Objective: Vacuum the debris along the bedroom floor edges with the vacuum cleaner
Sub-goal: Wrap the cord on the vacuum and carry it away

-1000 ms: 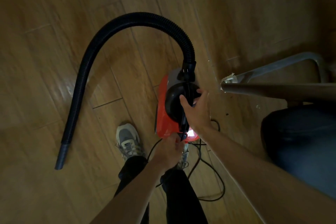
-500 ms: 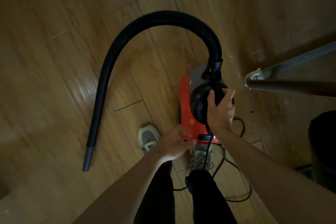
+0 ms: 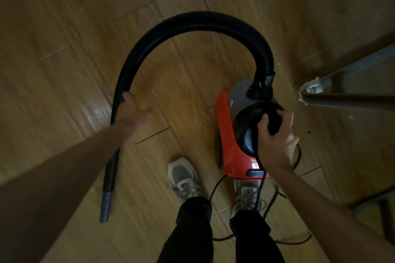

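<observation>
From the head camera, the red vacuum cleaner (image 3: 227, 147) stands on the wooden floor (image 3: 64, 49), right of centre, just far of the person's right shoe (image 3: 248, 194). The right hand (image 3: 275, 143) grips the black handle (image 3: 272, 117) on top of it, with the fingers curled round. The black ribbed hose (image 3: 203, 21) rises from the machine's far end and arcs over to the left. The left hand (image 3: 132, 113), somewhat blurred, holds the hose with its fingers closed around it. The hose's tip (image 3: 105, 207) hangs lower, at the near left. A black cord (image 3: 215, 188) lies by the shoes.
</observation>
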Tool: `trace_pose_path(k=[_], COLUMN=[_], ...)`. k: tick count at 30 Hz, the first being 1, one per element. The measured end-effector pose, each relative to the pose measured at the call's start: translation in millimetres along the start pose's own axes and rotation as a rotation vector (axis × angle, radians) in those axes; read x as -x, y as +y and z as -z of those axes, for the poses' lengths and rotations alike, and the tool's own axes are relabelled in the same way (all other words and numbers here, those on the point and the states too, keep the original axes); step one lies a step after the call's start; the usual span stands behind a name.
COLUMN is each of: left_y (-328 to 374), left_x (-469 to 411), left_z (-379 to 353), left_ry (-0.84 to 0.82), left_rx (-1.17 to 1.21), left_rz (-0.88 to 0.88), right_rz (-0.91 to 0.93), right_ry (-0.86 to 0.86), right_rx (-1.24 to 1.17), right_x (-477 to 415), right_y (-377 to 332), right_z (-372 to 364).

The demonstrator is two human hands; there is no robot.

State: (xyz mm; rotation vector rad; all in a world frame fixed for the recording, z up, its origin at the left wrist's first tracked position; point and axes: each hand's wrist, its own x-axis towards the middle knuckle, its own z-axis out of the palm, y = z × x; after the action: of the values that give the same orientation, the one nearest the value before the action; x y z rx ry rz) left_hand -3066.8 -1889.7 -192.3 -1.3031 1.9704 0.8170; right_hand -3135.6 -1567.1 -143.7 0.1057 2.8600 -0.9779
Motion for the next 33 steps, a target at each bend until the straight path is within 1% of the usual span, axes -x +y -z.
trace_pose_path(k=[4,6,8,12,15,17,19,24,26,29,33], left_y=[8.5,3.2,-0.7,-10.2,-16.5,-23.7,-32.0,-45.7,-48.0,-53.8,-60.4], left_x=[-37.4,-49.9,-52.8,-50.2,-38.3,-24.4,-10.5,24.8,40.8,62.5,94.0], left_z=[20.0,25.5,27.4,23.0,21.4,20.8,21.0,23.1,25.4,32.1,34.6], left_ry=[0.136,0.152,0.151,0.138,0.212,0.24,0.254,0.314,0.352,0.386,0.447], left_rx=[-0.059,-0.12,-0.103,-0.047,0.022,0.112,0.196,0.219,0.201,0.2,0.172], left_rz=[0.046,0.101,0.106,-0.005,-0.126,-0.229,-0.291,-0.343,-0.397,-0.448,-0.447], right_rz=[0.017,0.003,0.0,0.015,-0.012,-0.043,-0.065,-0.074,-0.087,-0.045,-0.102], right_ry=[0.02,0.019,0.013,0.011,-0.014,-0.043,-0.066,-0.093,-0.089,-0.099,-0.178], right_rx=[-0.003,0.011,0.01,-0.003,-0.027,-0.039,-0.041,-0.059,-0.044,-0.064,-0.08], right_x=[-0.6,-0.3,0.5,0.7,0.6,1.0,1.5,1.7,1.8,2.1,-2.2], right_y=[0.6,1.1,1.7,2.6,2.5,3.3,3.4,-1.5,-3.2,-5.8,-14.0], right_z=[-1.2,-1.5,-1.3,-3.7,-2.9,-1.5,-0.1,3.3,4.5,7.4,14.4])
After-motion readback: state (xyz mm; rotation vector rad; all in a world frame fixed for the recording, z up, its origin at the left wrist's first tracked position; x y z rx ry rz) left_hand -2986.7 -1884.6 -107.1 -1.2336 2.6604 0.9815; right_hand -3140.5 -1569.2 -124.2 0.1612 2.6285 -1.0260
